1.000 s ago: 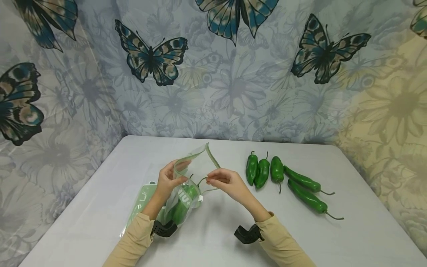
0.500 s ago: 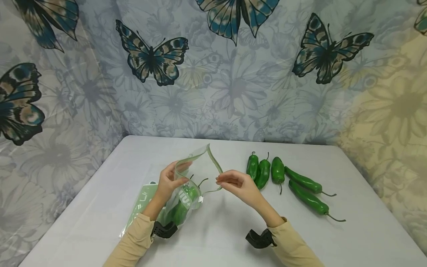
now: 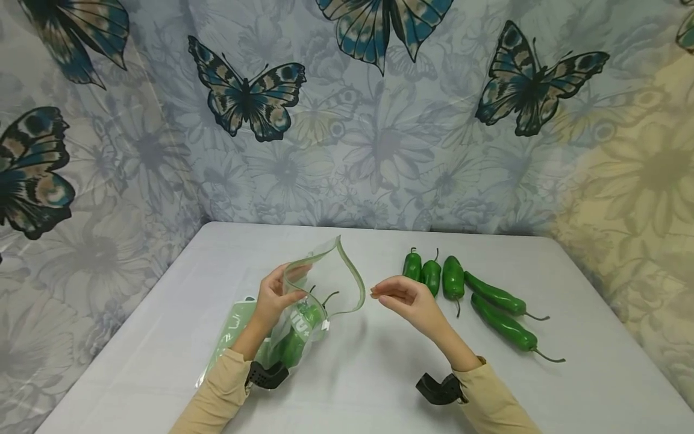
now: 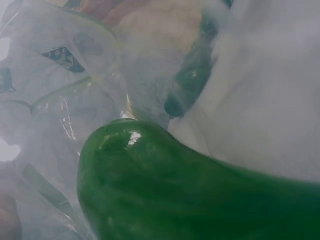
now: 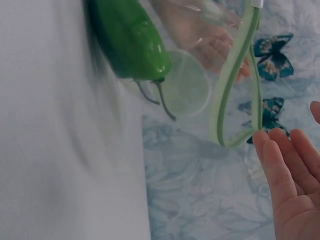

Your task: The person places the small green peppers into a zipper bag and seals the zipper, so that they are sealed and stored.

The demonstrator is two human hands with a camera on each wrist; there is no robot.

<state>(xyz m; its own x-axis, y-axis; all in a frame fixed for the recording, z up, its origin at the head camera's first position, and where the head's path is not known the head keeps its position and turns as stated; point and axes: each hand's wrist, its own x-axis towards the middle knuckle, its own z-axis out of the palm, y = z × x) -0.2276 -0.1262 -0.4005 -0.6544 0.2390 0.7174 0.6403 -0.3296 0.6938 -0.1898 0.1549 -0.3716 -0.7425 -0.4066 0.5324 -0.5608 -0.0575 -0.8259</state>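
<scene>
My left hand (image 3: 273, 299) pinches the near-left rim of a clear zip bag (image 3: 356, 278) with a green-edged mouth, which gapes wide. Inside it lie green peppers (image 3: 291, 345), two stems pointing up at the opening; the right wrist view shows a glossy pepper (image 5: 131, 45) with its thin stems behind the plastic. A large pepper (image 4: 165, 180) fills the left wrist view through the film. To the right of the mouth, my right hand (image 3: 414, 303) hovers with nothing in it, fingers extended. Its fingertips (image 5: 260, 137) are close by the green rim (image 5: 231, 82).
Several loose green peppers (image 3: 453, 277) lie in a group on the right of the white table (image 3: 374, 386). A flat green-printed package (image 3: 237, 322) lies left, partly behind the left forearm. Behind the table hangs a butterfly-patterned backdrop (image 3: 374, 157).
My right hand has let go of a pepper stem at the bag's mouth and moved right, away from the rim. The left hand keeps its hold on the bag.
</scene>
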